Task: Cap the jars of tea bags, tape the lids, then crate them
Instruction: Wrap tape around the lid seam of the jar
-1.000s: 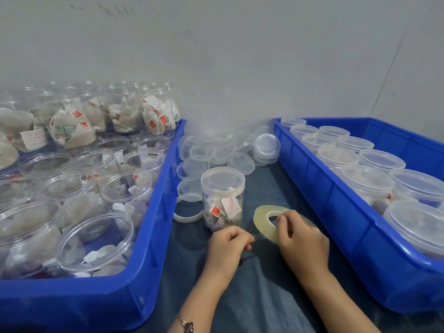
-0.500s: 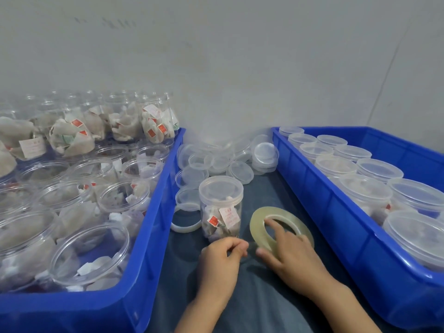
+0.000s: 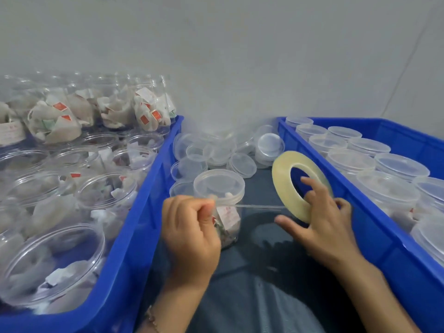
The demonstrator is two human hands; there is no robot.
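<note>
A capped clear jar of tea bags [image 3: 219,188] stands on the dark cloth between two blue crates. My left hand [image 3: 192,234] is in front of it, fingers pinched on the free end of a clear tape strip [image 3: 259,206]. The strip runs taut to the right, to a yellowish tape roll [image 3: 280,174] held upright. My right hand [image 3: 322,222] grips that roll, with fingers through its hole and the thumb stretched out below.
The left blue crate [image 3: 134,236] holds several open jars of tea bags, some stacked at the back. The right blue crate [image 3: 374,239] holds several capped jars. Loose clear lids [image 3: 242,162] lie piled against the grey wall behind the jar.
My right hand has lifted the tape roll off the cloth and stood it up. My left hand has pulled a strip out to the left, up by the jar's lid.
</note>
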